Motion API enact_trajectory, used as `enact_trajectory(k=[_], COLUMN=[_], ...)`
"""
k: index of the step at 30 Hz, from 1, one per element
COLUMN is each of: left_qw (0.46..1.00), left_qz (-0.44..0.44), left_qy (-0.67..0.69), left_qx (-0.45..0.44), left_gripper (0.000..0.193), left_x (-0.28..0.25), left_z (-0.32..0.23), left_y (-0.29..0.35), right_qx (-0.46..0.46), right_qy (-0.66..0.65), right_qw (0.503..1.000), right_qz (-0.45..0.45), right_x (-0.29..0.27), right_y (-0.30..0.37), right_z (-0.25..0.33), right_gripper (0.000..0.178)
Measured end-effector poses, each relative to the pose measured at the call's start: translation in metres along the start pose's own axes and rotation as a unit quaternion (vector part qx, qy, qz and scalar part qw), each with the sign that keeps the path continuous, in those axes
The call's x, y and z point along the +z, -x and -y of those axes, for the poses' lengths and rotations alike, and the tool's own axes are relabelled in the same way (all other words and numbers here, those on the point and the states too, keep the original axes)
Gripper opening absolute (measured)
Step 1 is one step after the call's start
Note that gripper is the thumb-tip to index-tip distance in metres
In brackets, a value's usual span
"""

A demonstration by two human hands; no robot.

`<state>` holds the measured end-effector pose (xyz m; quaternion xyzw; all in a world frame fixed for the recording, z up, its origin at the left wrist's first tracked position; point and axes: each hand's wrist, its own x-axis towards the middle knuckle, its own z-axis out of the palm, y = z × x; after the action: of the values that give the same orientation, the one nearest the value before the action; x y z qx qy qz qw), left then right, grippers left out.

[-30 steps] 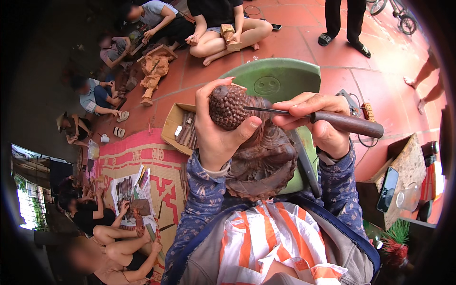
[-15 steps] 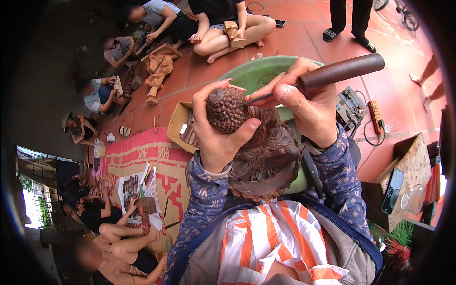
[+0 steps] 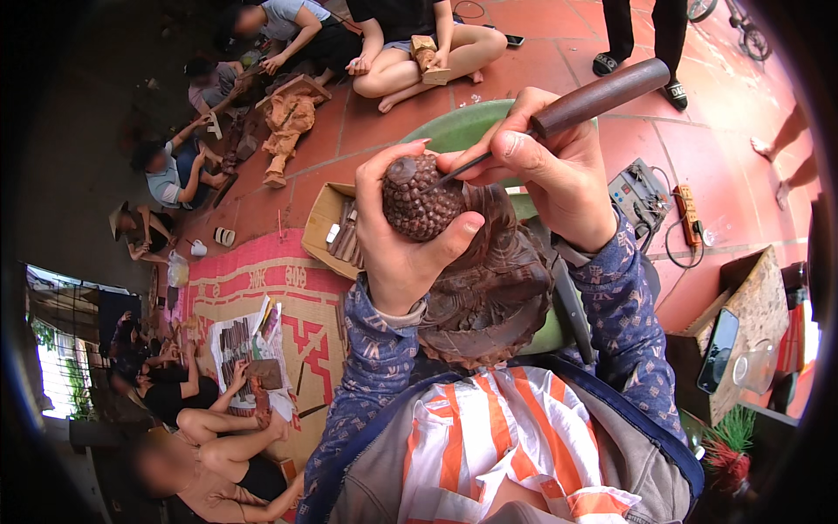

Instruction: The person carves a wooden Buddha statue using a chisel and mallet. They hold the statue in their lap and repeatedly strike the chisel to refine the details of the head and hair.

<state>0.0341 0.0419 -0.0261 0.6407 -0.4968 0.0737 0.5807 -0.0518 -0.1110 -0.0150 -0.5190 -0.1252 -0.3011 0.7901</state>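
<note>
A dark brown wooden statue [image 3: 489, 301] leans in front of my lap, its rounded head [image 3: 422, 203] covered in small knobs. My left hand [image 3: 393, 253] is wrapped round that head, thumb on the near side and fingers on the far side. In my right hand [image 3: 567, 179] is a carving tool [image 3: 601, 98] with a dark wooden handle and a thin metal shaft. The shaft slants down to the left, and its tip meets the knobs on the head's right side. The fingertips of my right hand guide the shaft close to the head.
Behind the statue is a green basin [image 3: 454, 131]. A cardboard box [image 3: 316, 240] of tools stands left. At right are a grey electrical box [image 3: 640, 196], a power strip [image 3: 687, 214] and a wooden box [image 3: 764, 301] bearing a phone [image 3: 718, 349]. Several people sit around with carvings.
The tool's handle has swung left and away from me, so the shaft slants more steeply. My right hand has shifted slightly left; my left hand keeps its hold on the head.
</note>
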Motion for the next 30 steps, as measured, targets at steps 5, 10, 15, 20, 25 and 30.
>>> enact_trajectory(k=[5, 10, 15, 20, 25, 30], left_qw=[0.999, 0.999, 1.000, 1.000, 1.000, 1.000], left_qz=[-0.001, -0.003, -0.006, -0.010, -0.016, -0.015], left_qy=[0.044, 0.035, 0.013, -0.014, -0.002, 0.000], left_qx=[-0.015, -0.006, -0.006, 0.006, 0.000, -0.003], left_gripper=[0.068, 0.069, 0.070, 0.069, 0.070, 0.069], left_x=[0.004, 0.004, 0.002, 0.002, 0.003, 0.002], left_z=[-0.004, -0.003, 0.002, 0.001, -0.001, 0.001], left_y=[-0.002, -0.002, -0.001, -0.001, -0.001, 0.000], right_qx=[0.019, 0.006, 0.001, -0.004, 0.009, 0.012], right_qy=[0.015, -0.002, 0.027, -0.020, -0.090, -0.072], right_qw=[0.999, 0.999, 0.997, 0.997, 0.995, 0.996], right_qz=[0.024, 0.045, 0.077, 0.073, 0.051, 0.050], right_x=[-0.007, -0.008, -0.013, -0.014, -0.014, -0.010], right_y=[-0.005, -0.006, -0.008, -0.007, -0.001, 0.000], right_z=[0.000, 0.000, 0.000, -0.005, -0.009, -0.004], right_gripper=[0.020, 0.023, 0.025, 0.025, 0.021, 0.019])
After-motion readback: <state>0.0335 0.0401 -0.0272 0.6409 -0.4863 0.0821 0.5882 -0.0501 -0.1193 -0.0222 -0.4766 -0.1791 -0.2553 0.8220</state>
